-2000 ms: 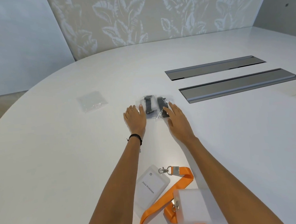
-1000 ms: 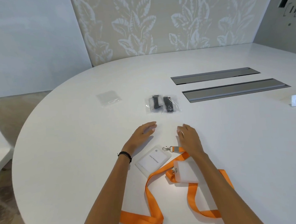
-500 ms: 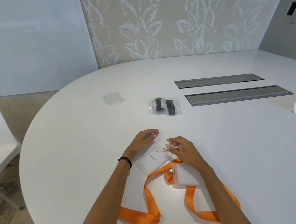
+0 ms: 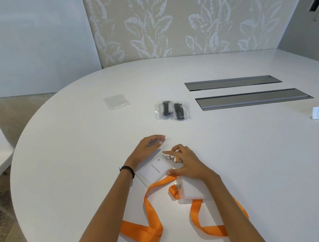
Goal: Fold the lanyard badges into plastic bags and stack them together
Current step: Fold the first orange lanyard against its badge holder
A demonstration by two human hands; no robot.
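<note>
Now, with right hand (image 4: pixel 186 162) pinching the metal clasp (image 4: pixel 171 158) at the near-centre name badge (image 4: pixel 154 170) and left hand (image 4: pixel 147 149) loose-fingered, empty, just beyond it, pin badge flat, gather orange lanyard (image 4: pixel 153 204) into tight even folds before reaching far-left for the empty plastic bag (image 4: pixel 117 101).

badges in front, bags behind

on the table (image 4: pixel 74 162) the left badge (image 4: pixel 154 170) lies just beside the right badge (image 4: pixel 192 191), lanyards (image 4: pixel 152 204) trailing toward the near edge. behind them lie the filled bags (image 4: pixel 173 111); the empty bags (image 4: pixel 116 101) lie further left, two slots (image 4: pixel 253 99) to the right.
</note>
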